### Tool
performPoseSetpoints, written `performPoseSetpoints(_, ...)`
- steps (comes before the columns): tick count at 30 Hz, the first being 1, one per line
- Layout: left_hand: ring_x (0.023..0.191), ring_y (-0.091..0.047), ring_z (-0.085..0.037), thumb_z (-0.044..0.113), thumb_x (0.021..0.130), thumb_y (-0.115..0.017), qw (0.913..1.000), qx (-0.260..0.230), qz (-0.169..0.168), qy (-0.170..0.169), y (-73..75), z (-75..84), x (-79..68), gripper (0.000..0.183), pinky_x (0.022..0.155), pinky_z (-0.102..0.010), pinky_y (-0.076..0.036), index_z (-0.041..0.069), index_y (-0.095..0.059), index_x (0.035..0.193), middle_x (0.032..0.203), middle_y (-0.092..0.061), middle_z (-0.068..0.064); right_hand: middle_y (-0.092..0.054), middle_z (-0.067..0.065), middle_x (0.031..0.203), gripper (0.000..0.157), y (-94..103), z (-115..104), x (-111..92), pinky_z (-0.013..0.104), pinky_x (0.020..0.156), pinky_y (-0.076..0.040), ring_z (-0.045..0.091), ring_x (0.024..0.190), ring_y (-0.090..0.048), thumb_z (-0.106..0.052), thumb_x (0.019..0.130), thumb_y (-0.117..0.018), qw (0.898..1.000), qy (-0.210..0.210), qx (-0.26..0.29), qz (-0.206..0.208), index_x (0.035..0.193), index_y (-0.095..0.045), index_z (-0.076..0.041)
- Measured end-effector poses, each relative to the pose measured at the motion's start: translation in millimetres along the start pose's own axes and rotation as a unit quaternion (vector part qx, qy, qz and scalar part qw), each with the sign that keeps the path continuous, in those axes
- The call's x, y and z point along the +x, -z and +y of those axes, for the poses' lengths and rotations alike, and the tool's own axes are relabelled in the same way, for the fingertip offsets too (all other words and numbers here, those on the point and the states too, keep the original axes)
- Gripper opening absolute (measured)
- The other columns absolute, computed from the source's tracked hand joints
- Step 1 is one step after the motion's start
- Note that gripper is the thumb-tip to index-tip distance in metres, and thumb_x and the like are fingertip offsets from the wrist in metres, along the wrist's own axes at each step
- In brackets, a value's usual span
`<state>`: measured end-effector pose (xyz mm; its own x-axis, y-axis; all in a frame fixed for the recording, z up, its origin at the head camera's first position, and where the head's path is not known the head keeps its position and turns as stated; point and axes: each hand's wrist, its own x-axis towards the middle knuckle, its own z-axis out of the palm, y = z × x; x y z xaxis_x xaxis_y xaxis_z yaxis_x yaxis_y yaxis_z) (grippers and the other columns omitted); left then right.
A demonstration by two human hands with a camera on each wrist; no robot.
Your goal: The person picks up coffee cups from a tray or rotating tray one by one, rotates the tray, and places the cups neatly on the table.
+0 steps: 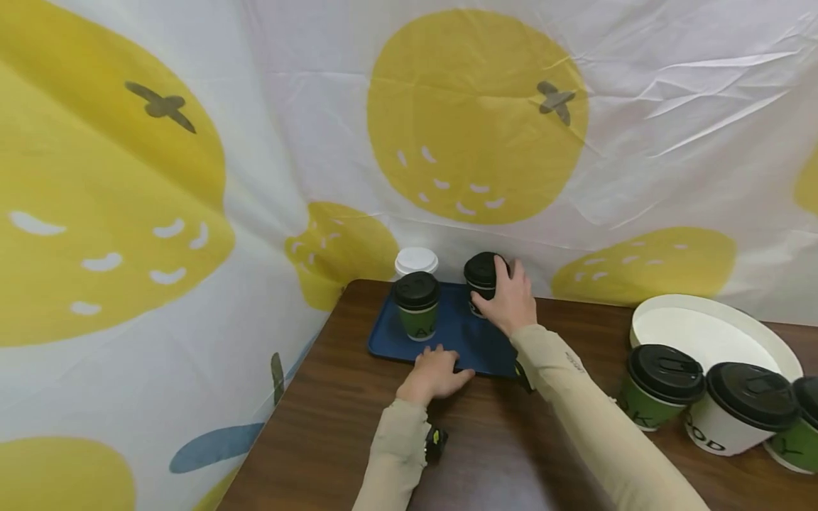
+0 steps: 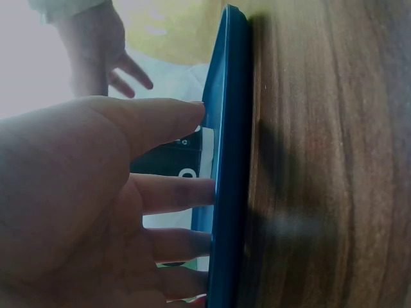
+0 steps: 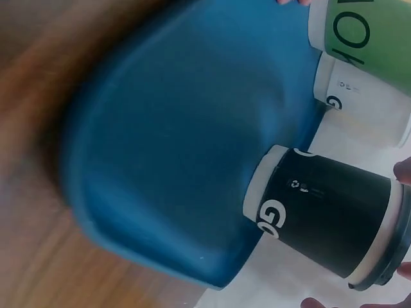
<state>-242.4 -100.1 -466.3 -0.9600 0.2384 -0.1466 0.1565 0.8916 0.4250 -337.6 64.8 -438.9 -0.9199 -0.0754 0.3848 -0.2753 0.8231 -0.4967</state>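
Observation:
On the blue tray point(image 1: 456, 348) a black cup point(image 3: 324, 208) with a black lid stands toward the back edge. My right hand point(image 1: 514, 301) reaches over this cup with fingers spread about its lid; in the right wrist view the fingertips point(image 3: 403, 171) show at the lid's edge. A green cup point(image 1: 420, 323) with a black lid and, behind it, a white-lidded cup point(image 1: 416, 261) stand at the tray's left. My left hand point(image 1: 434, 376) is at the tray's front edge, its extended fingers point(image 2: 183, 194) against the rim in the left wrist view.
To the right, a round white tray point(image 1: 652, 319) lies on the brown wooden table point(image 1: 319, 426). In front of it stand black-lidded cups: a green one point(image 1: 645, 404), a white one point(image 1: 716, 429) and another green one point(image 1: 795, 447). A lemon-print cloth point(image 1: 319, 128) hangs behind and at left.

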Motion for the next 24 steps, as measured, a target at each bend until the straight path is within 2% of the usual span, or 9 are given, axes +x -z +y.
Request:
performPoseSetpoints(10,0.147,-0.042,-0.048,0.041,0.101,-0.060,0.9999,0.012,-0.002,-0.009,-7.2,5.0,-1.3,0.053,0.121,-0.058,-0.037,0.003,-0.064,0.139,0.154,-0.051,-0.026,-0.024,0.035,0.162,0.079,-0.9,2,5,0.068,0.095,-0.053,0.058,0.143,-0.037,-0.035,0.094,-0.074,1.000,-0.002,-0.022,-0.019,0.157,-0.037,-0.006)
performPoseSetpoints(18,0.149,-0.041,-0.048,0.042,0.101,-0.061,0.9999,0.011,-0.003,-0.009,-11.2,3.2,3.5,0.053,0.122,-0.058,-0.036,0.004,-0.064,0.139,0.156,-0.049,-0.026,-0.036,0.036,0.152,0.071,-11.9,11,8,0.067,0.092,-0.055,0.058,0.133,-0.048,-0.030,0.094,-0.076,1.000,0.006,-0.015,0.009,0.151,-0.044,-0.003)
performPoseSetpoints(24,0.146,-0.044,-0.049,0.042,0.101,-0.062,0.9998,0.015,-0.001,-0.013,-15.1,-1.6,5.1,0.053,0.119,-0.059,-0.038,0.003,-0.066,0.137,0.153,-0.053,-0.026,-0.039,0.036,0.149,0.069,-18.8,12,9,0.068,0.092,-0.055,0.058,0.129,-0.051,-0.030,0.094,-0.076,1.000,0.000,-0.007,0.012,0.149,-0.045,-0.003)
